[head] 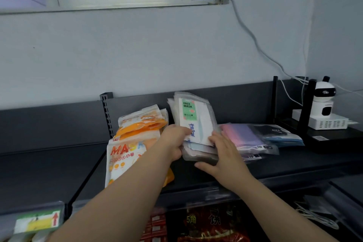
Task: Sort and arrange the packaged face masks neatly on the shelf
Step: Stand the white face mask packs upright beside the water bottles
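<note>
- Dark metal shelf (294,163) below a pale wall.
- Left hand (173,141) grips an upright bundle of clear-wrapped face masks (194,118) on the shelf.
- Right hand (223,153) presses the bundle's right side, fingers seemingly straight.

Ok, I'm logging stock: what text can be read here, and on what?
"FACE MASK": green label on the clear pack.
"MAS": orange pack, rest covered.
"10": purple pack.
"5角": red packet below.
Blue handwriting, remaining print: too blurred.

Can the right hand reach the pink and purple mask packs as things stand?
Probably yes: the packs lie uncovered on the shelf just beside the right hand, which grips nothing.
</note>
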